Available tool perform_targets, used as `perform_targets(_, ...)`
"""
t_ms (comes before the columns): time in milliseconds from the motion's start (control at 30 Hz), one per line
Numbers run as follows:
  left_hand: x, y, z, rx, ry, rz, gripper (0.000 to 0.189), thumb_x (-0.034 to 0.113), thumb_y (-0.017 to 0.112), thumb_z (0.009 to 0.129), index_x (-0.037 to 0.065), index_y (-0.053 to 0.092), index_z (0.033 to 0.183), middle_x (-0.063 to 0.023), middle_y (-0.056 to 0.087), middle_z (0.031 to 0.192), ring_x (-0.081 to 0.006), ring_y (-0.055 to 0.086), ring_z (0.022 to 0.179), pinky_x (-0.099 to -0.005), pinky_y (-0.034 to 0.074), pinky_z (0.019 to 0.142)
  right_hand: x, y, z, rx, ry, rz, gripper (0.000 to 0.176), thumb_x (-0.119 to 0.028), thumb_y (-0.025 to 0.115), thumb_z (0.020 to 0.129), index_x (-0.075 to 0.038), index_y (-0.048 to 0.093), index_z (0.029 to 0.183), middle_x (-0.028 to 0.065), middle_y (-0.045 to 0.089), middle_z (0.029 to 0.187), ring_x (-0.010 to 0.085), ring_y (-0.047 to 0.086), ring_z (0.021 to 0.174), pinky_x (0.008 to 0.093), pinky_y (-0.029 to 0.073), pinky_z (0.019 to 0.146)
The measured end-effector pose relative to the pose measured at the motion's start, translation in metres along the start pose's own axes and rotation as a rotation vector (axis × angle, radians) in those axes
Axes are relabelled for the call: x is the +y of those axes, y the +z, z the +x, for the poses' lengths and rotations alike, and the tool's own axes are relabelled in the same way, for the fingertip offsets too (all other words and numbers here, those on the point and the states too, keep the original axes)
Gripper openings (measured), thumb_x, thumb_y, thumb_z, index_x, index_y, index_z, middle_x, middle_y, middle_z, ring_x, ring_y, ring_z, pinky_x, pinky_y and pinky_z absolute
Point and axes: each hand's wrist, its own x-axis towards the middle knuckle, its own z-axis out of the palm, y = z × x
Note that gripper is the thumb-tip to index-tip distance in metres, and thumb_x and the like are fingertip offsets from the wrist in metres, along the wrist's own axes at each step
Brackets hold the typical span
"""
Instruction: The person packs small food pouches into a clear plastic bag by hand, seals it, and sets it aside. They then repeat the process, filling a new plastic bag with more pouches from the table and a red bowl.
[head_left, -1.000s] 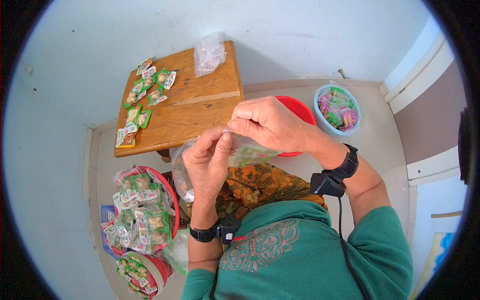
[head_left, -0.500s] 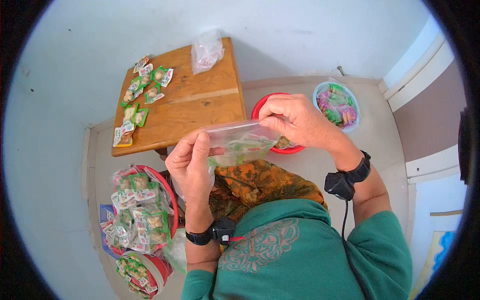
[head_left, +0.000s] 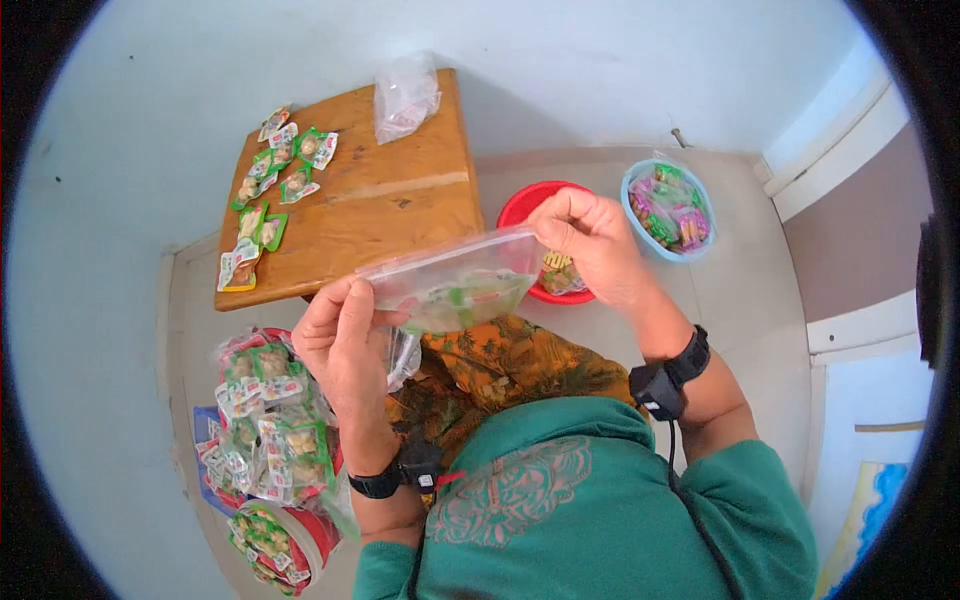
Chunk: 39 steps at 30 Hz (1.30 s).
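Observation:
A clear plastic bag point(head_left: 455, 283) with green and white snack packets inside is stretched between both hands above my lap. My left hand point(head_left: 342, 340) pinches the bag's left top corner. My right hand point(head_left: 588, 240) pinches its right top corner, in front of a red bowl point(head_left: 522, 209). The bag's top edge runs taut from one hand to the other.
A wooden table point(head_left: 380, 210) carries several green snack packets point(head_left: 275, 175) and a crumpled clear bag point(head_left: 405, 95). A blue bowl point(head_left: 635, 190) of coloured sweets stands at the right. Red baskets heaped with packets point(head_left: 270, 420) sit on the floor at the left.
My hands have drawn apart along the bag's top edge, left hand going down-left and right hand to the right, so the bag is now spread wide.

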Motion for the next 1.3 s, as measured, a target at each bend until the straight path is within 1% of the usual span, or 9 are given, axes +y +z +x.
perform_targets(267, 0.034, -0.004, -0.002, 0.105, 0.008, 0.315, 0.017, 0.011, 0.061, 0.099, -0.004, 0.069, 0.098, -0.0041, 0.07, 0.083, -0.0082, 0.064, 0.068, -0.0235, 0.051, 0.061, -0.014, 0.02, -0.003, -0.085, -0.106, -0.036, 0.009, -0.007, 0.071, 0.091, 0.0, 0.068, 0.088, 0.003, 0.071, 0.086, 0.0066, 0.061, 0.079, 0.0242, 0.05, 0.071)
perform_targets(333, 0.047, -0.003, -0.006, 0.118, 0.053, 0.414, 0.018, 0.014, 0.066, 0.095, -0.002, 0.069, 0.102, -0.0074, 0.071, 0.089, -0.0162, 0.068, 0.079, -0.029, 0.054, 0.07, -0.019, 0.026, -0.005, -0.091, -0.117, -0.072, 0.01, -0.008, 0.071, 0.091, 0.0, 0.068, 0.087, 0.0031, 0.07, 0.086, 0.0064, 0.061, 0.078, 0.0241, 0.05, 0.071)
perform_targets(400, 0.061, 0.003, -0.007, 0.003, 0.589, 1.068, 0.027, 0.016, 0.075, 0.085, 0.002, 0.069, 0.106, -0.0108, 0.071, 0.099, -0.0284, 0.069, 0.097, -0.0376, 0.054, 0.083, -0.021, 0.031, -0.006, -0.108, -0.117, -0.128, 0.011, -0.009, 0.071, 0.091, 0.001, 0.068, 0.087, 0.0033, 0.07, 0.085, 0.0066, 0.061, 0.077, 0.0236, 0.05, 0.07)
perform_targets(433, 0.069, 0.013, -0.011, -0.067, 0.589, 1.117, 0.04, 0.018, 0.082, 0.073, 0.005, 0.07, 0.108, -0.0121, 0.07, 0.107, -0.0354, 0.063, 0.113, -0.0464, 0.048, 0.098, -0.02, 0.033, -0.006, -0.136, -0.166, -0.13, 0.012, -0.01, 0.071, 0.092, 0.0, 0.068, 0.086, 0.0036, 0.07, 0.085, 0.0074, 0.062, 0.077, 0.0237, 0.049, 0.069)
perform_targets(667, 0.053, 0.031, -0.004, -0.507, 0.647, 1.221, 0.033, 0.015, 0.082, 0.07, 0.007, 0.069, 0.099, -0.0097, 0.069, 0.101, -0.031, 0.064, 0.107, -0.0507, 0.044, 0.104, -0.03, 0.041, -0.012, -0.303, -0.229, -0.212, 0.01, -0.008, 0.072, 0.09, 0.0, 0.067, 0.086, 0.0052, 0.069, 0.086, 0.0104, 0.063, 0.079, 0.0254, 0.049, 0.07)
perform_targets(767, 0.043, 0.023, -0.003, -0.57, 0.668, 1.15, 0.022, 0.009, 0.078, 0.072, 0.007, 0.067, 0.09, -0.0084, 0.067, 0.091, -0.0285, 0.065, 0.1, -0.0512, 0.044, 0.103, -0.031, 0.038, -0.013, -0.291, -0.201, -0.221, 0.012, -0.008, 0.074, 0.089, 0.0, 0.066, 0.086, 0.0061, 0.07, 0.088, 0.0117, 0.064, 0.082, 0.0264, 0.051, 0.072)
perform_targets(833, 0.044, 0.023, -0.001, -0.523, 0.694, 1.093, 0.013, 0.006, 0.077, 0.07, 0.007, 0.069, 0.081, -0.007, 0.066, 0.077, -0.029, 0.067, 0.08, -0.0475, 0.053, 0.088, -0.027, 0.034, -0.013, -0.289, -0.184, -0.227, 0.013, -0.01, 0.075, 0.089, 0.0, 0.066, 0.086, 0.0059, 0.07, 0.089, 0.0119, 0.064, 0.083, 0.0268, 0.051, 0.073)
perform_targets(1033, 0.049, 0.02, -0.015, -0.53, 0.544, 1.094, 0.009, 0.005, 0.075, 0.076, 0.006, 0.067, 0.079, -0.0111, 0.062, 0.07, -0.0314, 0.064, 0.065, -0.0412, 0.05, 0.058, -0.018, 0.029, -0.022, -0.374, -0.066, -0.302, 0.026, -0.013, 0.075, 0.088, 0.004, 0.071, 0.108, 0.012, 0.073, 0.103, 0.0184, 0.067, 0.094, 0.0319, 0.053, 0.083)
perform_targets(1300, 0.049, 0.02, -0.021, -0.538, 0.34, 0.971, 0.008, 0.008, 0.072, 0.082, 0.003, 0.066, 0.081, -0.0159, 0.065, 0.072, -0.0371, 0.065, 0.067, -0.0436, 0.05, 0.059, -0.002, 0.023, -0.036, -0.306, 0.115, -0.098, 0.025, -0.018, 0.064, 0.098, 0.004, 0.072, 0.105, 0.0123, 0.073, 0.103, 0.0174, 0.067, 0.094, 0.0303, 0.054, 0.081)
